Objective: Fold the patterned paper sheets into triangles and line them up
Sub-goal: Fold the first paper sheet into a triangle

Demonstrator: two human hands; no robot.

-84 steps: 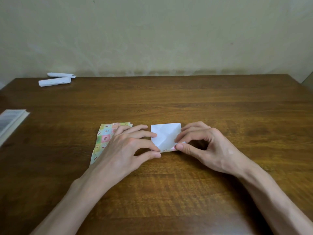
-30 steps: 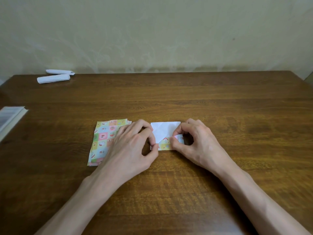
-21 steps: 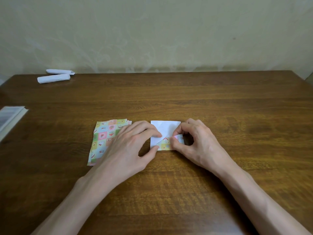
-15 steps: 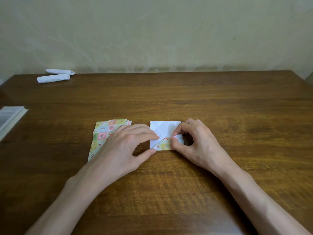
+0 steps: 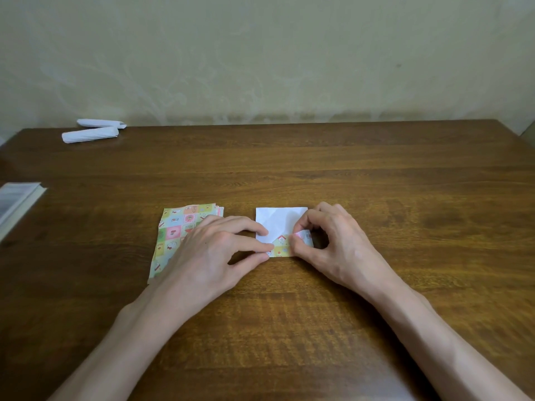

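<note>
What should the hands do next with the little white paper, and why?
Probably press the right corner flap flat: the right hand pinches that patterned flap of the small white square paper sheet, while the left hand holds its left side down.

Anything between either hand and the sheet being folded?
Nothing visible. The left hand presses the sheet at its left edge; the right hand pinches its turned-up near corner. The stack of patterned sheets lies left of it, partly under the left hand, not between.

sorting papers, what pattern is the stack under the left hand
The stack: pastel checks with small pictures, head view.
</note>
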